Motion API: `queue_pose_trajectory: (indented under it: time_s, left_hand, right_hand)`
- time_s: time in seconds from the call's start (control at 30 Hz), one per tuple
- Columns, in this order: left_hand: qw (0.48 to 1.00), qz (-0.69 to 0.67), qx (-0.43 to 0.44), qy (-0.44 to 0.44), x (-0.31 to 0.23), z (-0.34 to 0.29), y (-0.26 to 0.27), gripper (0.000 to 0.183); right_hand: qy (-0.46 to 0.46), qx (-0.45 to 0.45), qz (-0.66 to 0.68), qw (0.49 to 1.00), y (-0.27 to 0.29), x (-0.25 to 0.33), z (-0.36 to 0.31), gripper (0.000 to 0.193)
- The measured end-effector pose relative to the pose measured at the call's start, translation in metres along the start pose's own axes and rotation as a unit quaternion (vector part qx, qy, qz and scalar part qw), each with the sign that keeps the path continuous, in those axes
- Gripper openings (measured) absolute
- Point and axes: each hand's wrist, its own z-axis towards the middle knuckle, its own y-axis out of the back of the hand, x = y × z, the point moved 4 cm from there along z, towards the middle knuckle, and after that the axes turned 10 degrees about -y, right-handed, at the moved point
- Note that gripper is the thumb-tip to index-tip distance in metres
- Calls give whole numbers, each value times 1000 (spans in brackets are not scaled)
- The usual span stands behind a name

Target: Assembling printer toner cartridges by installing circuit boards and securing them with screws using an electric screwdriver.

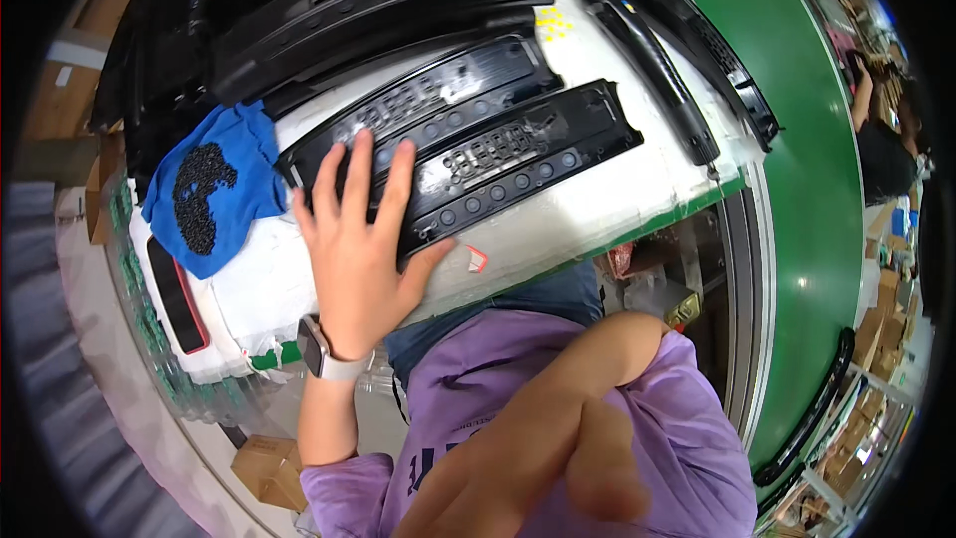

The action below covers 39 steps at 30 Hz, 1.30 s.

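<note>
Resting flat on the near panel [498, 174], the left hand [357, 254] has its fingers [360, 164] spread wide and gripping nothing; the palm lies over the panel's left end and the thumb points right along its lower edge. A pale watch [321, 352] sits on that wrist. This panel is a long black plastic part with rows of round holes and a slotted window, and it lies aslant on the white worktop [597, 204], close to the near edge. A second panel [438, 95] of the same kind lies just behind it, touching or nearly so.

The right hand [543, 463] is raised close to the camera, blurred, well off the worktop; its fingers seem loosely curled with nothing in them, though the blur makes that hard to tell.

Left of the panels a blue cloth [224, 189] carries a heap of small black pieces [199, 194]. Below it a dark phone [177, 294] with a red edge lies on white material. More black parts [349, 0] are stacked at the back left, and long narrow black strips [662, 70] lie at the right end of the worktop. Small yellow dots [553, 23] sit near the far edge. A green belt [807, 199] runs past on the right, with another person [881, 139] beyond it.
</note>
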Motion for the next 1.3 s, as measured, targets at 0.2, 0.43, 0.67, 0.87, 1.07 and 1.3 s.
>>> queue_pose_trajectory:
  time_s: [0.2,0.43,0.67,0.87,1.07,1.3]
  left_hand:
    - [994,-71,12,-87,8,21,0,71]
    - [994,-89,-33,-55,36,7,14,51]
    - [972,-119,-203,14,59,-70,55,35]
    - [813,170,-475,290,130,-247,85,20]
    - [775,173,-243,557,210,-417,35,64]
    - [784,114,-58,607,209,-446,28,69]
  right_hand:
    - [5,-28,-14,1000,-3,-18,5,91]
    - [-15,29,11,999,-6,-16,15,102]
    - [-171,-154,-461,857,22,-55,20,95]
    - [-134,-158,-704,680,12,-77,40,64]
    - [-119,-86,-726,672,0,-119,72,59]
    - [-152,-75,-781,602,1,-154,96,57]
